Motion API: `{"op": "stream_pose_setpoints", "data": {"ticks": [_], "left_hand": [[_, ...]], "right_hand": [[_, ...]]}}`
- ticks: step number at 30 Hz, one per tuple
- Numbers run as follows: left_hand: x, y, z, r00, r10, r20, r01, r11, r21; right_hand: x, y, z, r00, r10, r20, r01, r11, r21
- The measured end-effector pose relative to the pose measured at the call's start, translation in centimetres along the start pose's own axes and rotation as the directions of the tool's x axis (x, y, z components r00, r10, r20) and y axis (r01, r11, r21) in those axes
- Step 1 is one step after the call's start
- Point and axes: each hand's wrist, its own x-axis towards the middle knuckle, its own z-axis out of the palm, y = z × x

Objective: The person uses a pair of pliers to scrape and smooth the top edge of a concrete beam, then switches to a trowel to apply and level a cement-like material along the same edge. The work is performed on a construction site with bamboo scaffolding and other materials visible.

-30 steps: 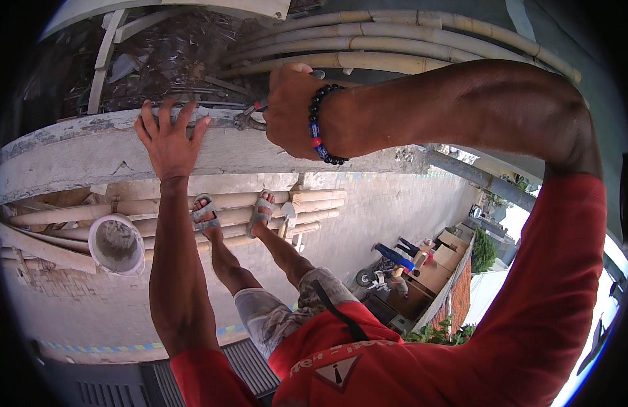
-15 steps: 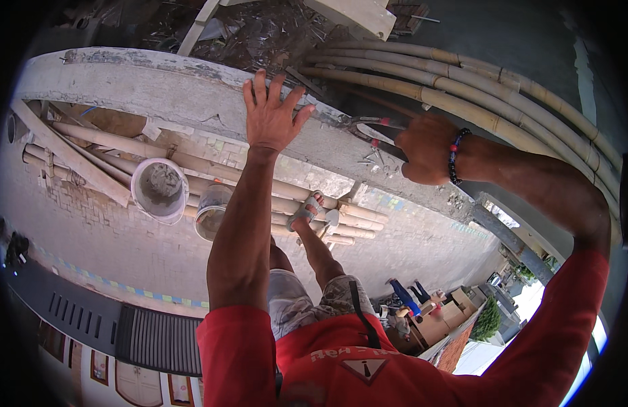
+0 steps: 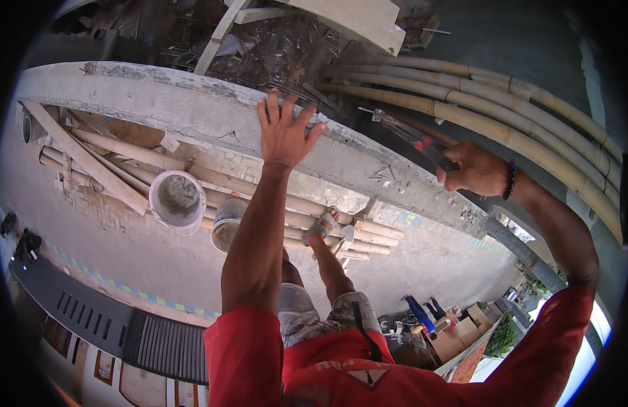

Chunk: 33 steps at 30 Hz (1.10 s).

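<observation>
My left hand [image 3: 285, 134] lies on the top of a rough concrete beam [image 3: 185, 102], its fingers spread and holding nothing. To the right, my right hand [image 3: 478, 168] is wrapped round the handles of pincers [image 3: 405, 132] with red and dark grips. The handles are pressed together, and the jaws point left, above the far edge of the beam. A thin bright piece like a nail [image 3: 363, 109] sticks out from the jaws. Several loose nails [image 3: 384, 173] lie on the beam between my hands.
Long bamboo poles [image 3: 517, 112] run along the far right. Below the beam, my sandalled foot [image 3: 321, 225] stands on bamboo scaffolding [image 3: 378, 234], beside two buckets, one with grey mortar [image 3: 178, 201]. A timber [image 3: 222, 34] leans at the back. Other people [image 3: 426, 315] are on the ground far below.
My right hand has drawn the pincers away from the beam's edge, to the right, and their handles have closed together. My left hand stays flat on the beam.
</observation>
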Motion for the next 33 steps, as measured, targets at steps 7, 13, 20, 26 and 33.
{"op": "stream_pose_setpoints", "data": {"ticks": [7,13,20,26,33], "left_hand": [[0.3,0.4,0.4,0.999,0.026,-0.021,-0.026,1.0,0.013],[0.1,0.4,0.3,0.999,0.038,-0.019,-0.037,0.997,0.066],[0.1,0.3,0.3,0.998,0.054,-0.012,-0.052,0.993,0.107],[0.4,1.0,0.6,0.997,0.082,-0.015,-0.079,0.989,0.121],[0.2,0.3,0.1,0.997,0.067,-0.035,-0.064,0.995,0.075]], "right_hand": [[1.2,8.9,2.2,0.964,-0.012,-0.266,-0.073,0.948,-0.308],[0.1,13.1,4.5,0.962,-0.087,-0.259,0.016,0.964,-0.264],[0.6,15.4,10.7,0.983,-0.182,-0.008,0.18,0.978,-0.109],[3.8,19.1,14.6,0.982,-0.158,0.108,0.116,0.941,0.317],[4.4,20.9,14.9,0.955,-0.138,0.261,-0.007,0.873,0.488]]}}
